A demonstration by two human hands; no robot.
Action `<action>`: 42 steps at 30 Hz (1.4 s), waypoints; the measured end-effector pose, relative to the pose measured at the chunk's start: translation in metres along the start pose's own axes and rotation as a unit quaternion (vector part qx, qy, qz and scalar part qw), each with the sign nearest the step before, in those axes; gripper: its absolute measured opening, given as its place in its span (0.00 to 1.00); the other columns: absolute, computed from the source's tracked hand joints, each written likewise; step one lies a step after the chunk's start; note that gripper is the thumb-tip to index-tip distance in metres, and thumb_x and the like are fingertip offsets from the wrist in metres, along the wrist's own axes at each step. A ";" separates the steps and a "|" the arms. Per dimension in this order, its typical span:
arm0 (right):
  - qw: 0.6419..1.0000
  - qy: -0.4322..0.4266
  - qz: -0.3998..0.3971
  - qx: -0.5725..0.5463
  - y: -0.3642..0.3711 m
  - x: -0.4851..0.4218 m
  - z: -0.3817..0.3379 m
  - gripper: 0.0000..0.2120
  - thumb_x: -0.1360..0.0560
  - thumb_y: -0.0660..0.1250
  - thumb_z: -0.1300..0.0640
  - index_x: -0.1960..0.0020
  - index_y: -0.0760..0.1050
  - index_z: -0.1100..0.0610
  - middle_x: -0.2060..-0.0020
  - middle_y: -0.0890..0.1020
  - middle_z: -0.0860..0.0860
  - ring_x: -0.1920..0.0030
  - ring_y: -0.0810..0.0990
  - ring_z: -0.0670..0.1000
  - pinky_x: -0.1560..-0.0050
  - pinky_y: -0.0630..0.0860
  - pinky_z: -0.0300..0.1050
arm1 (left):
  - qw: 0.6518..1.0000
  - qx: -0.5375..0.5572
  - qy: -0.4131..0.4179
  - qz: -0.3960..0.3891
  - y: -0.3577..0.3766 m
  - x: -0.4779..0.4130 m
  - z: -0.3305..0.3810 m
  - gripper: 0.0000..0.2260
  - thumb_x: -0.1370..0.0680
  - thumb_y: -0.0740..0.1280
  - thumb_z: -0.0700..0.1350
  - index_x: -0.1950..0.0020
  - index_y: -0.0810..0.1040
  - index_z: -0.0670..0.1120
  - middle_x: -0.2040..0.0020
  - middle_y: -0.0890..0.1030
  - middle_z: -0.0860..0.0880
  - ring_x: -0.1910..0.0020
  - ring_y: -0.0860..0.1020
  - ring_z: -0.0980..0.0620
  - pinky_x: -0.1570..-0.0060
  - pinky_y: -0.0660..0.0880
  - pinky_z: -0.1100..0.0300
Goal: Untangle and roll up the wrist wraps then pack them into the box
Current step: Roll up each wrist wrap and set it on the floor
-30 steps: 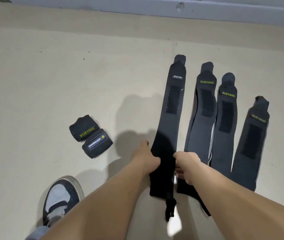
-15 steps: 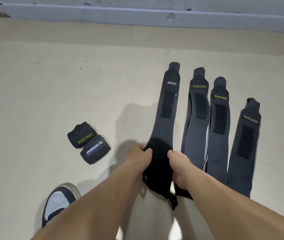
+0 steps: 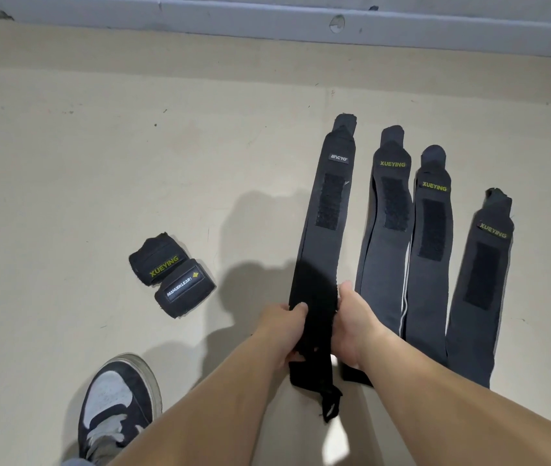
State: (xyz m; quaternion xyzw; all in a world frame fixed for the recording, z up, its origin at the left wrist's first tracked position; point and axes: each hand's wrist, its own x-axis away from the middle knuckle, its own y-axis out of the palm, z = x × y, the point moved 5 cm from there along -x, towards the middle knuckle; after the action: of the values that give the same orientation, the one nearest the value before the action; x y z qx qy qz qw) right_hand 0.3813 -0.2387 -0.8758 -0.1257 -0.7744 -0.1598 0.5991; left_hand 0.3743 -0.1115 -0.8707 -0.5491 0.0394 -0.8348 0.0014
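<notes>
We should start the roll tight and straight, both edges level, so it does not become a cone. Our left hand [image 3: 279, 332] and right hand [image 3: 351, 326] pinch the near end of the leftmost flat wrist wrap [image 3: 326, 237] from each side; its length lies on the floor [image 3: 99, 163], stretching away from us.

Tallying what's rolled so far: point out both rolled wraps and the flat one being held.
Rolled black fabric wrap lettered XUEYING [image 3: 164, 265], head view, on the lettering.
Rolled black fabric wrap labelled MANUEKLEAR [image 3: 181, 288], head view, on the label.
Leftmost long flat black fabric wrap [image 3: 324, 243], head view, mid-strap.
</notes>
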 end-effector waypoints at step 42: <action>0.851 -0.470 -0.178 0.151 0.036 0.460 -0.103 0.16 0.24 0.75 0.64 0.38 0.82 0.53 0.48 0.89 0.57 0.50 0.87 0.57 0.37 0.79 0.61 | 0.917 0.045 0.384 -0.100 -0.059 0.424 0.189 0.18 0.19 0.74 0.43 0.32 0.78 0.38 0.48 0.87 0.42 0.58 0.85 0.47 0.60 0.82 0.54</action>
State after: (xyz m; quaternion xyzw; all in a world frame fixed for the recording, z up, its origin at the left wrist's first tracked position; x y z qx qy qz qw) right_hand 0.3710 -0.2455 -0.4029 0.0464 -0.9874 -0.0669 0.1359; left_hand 0.3814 -0.0836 -0.4038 -0.1865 -0.0555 -0.9782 -0.0724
